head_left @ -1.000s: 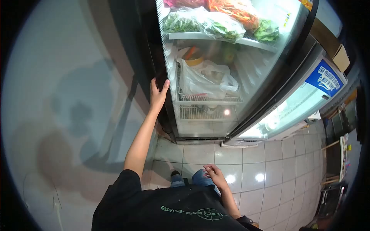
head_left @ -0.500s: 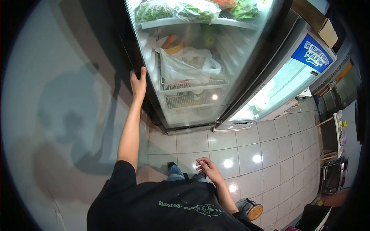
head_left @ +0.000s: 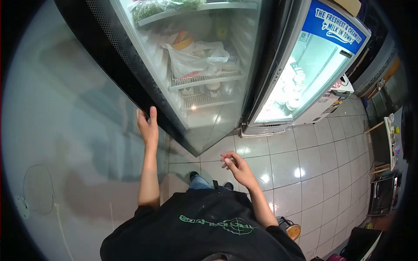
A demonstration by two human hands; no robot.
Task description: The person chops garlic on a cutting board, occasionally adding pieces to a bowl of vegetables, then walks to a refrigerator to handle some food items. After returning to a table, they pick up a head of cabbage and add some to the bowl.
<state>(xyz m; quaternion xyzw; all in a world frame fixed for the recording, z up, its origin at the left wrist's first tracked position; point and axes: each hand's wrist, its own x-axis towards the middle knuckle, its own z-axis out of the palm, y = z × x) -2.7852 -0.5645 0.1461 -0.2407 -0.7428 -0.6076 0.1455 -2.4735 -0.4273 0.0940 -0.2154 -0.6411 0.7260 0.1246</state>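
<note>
My left hand (head_left: 148, 126) is closed round the outer edge of the black-framed glass fridge door (head_left: 111, 65), its thumb on the front. The door stands swung outward at an angle. Through the glass, bagged leafy greens (head_left: 159, 9) lie on an upper shelf. Below them are a white plastic bag (head_left: 196, 61) and a yellowish bowl (head_left: 185, 42). A small white container (head_left: 213, 88) stands on a lower wire shelf. My right hand (head_left: 240, 169) hangs before my body over the floor, holding nothing, fingers loosely bent and apart.
A second lit fridge with a blue milk sign (head_left: 337, 24) stands to the right, white bottles (head_left: 289, 93) inside. A grey wall (head_left: 56, 108) rises on the left. A round wooden stool (head_left: 294, 232) is at lower right on the tiled floor (head_left: 287, 163).
The fridge door has swung outward toward me, with my left hand still on its edge. My right hand has risen slightly. The view has shifted a little.
</note>
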